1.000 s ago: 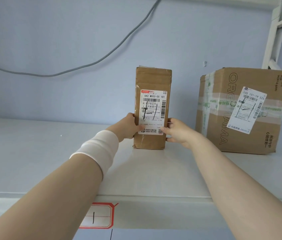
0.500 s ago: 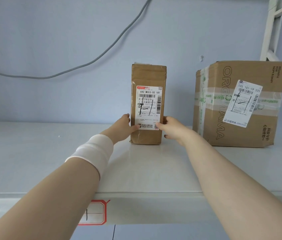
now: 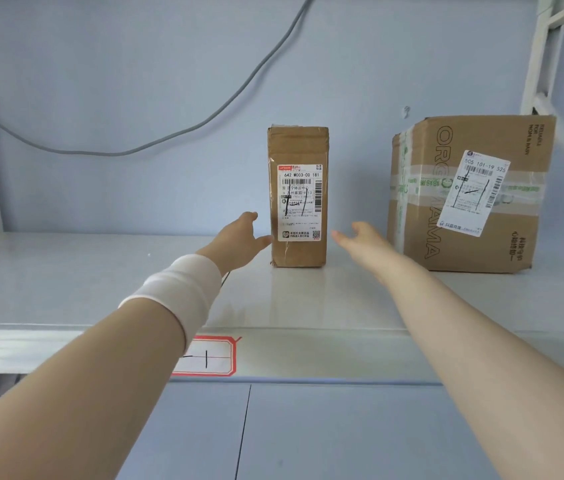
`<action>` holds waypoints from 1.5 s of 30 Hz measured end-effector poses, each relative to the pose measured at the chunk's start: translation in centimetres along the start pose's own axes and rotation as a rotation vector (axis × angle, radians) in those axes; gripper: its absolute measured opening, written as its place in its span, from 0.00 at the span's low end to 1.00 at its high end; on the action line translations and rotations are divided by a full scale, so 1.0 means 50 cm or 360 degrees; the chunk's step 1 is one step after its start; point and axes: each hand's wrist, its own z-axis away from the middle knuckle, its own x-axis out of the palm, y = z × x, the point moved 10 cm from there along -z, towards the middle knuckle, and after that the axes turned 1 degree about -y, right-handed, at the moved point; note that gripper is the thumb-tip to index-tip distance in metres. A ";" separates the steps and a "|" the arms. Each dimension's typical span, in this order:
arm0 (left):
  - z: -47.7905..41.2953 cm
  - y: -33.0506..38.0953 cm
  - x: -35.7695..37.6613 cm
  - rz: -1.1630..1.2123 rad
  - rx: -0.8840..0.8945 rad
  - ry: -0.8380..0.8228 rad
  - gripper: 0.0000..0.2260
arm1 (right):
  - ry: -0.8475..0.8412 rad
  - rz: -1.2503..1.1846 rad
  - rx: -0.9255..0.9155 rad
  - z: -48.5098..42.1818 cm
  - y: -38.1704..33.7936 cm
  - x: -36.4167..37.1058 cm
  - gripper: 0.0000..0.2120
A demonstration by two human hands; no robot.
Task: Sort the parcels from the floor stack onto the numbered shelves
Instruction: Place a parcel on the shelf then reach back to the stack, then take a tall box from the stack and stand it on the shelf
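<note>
Head view: unclenched left hand (image 3: 239,238) and right hand (image 3: 360,239) flank the tall cardboard parcel (image 3: 297,147).

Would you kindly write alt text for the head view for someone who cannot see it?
A tall narrow parcel stands upright on a white shelf, with the person's left hand and right hand open on either side of it. A larger parcel sits to its right, and a red-bordered label marks the shelf's front edge.
</note>
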 end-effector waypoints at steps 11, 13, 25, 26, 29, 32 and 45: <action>0.214 0.084 -0.012 -0.0123 0.0439 -0.0069 0.19 | 0.0352 0.0410 -0.0078 0.283 -0.031 -0.033 0.22; 0.254 0.105 -0.007 -0.0127 0.0502 -0.0064 0.19 | 0.0459 0.0525 -0.0131 0.347 -0.035 -0.043 0.20; 0.488 0.372 0.215 -0.0237 0.1051 -0.0320 0.22 | 0.0611 0.0829 0.0195 0.646 0.162 -0.229 0.19; 0.507 0.394 0.246 -0.0226 0.1066 -0.0365 0.22 | 0.0606 0.0841 0.0239 0.671 0.190 -0.250 0.19; 0.572 0.468 0.342 -0.0218 0.1111 -0.0506 0.22 | 0.0583 0.0886 0.0414 0.752 0.282 -0.320 0.20; 0.641 0.538 0.435 -0.0253 0.1149 -0.0627 0.21 | 0.0598 0.0875 0.0581 0.843 0.373 -0.388 0.19; 0.889 0.711 0.858 -0.0207 0.1312 -0.1275 0.20 | 0.0537 0.0761 0.1314 1.164 0.783 -0.496 0.20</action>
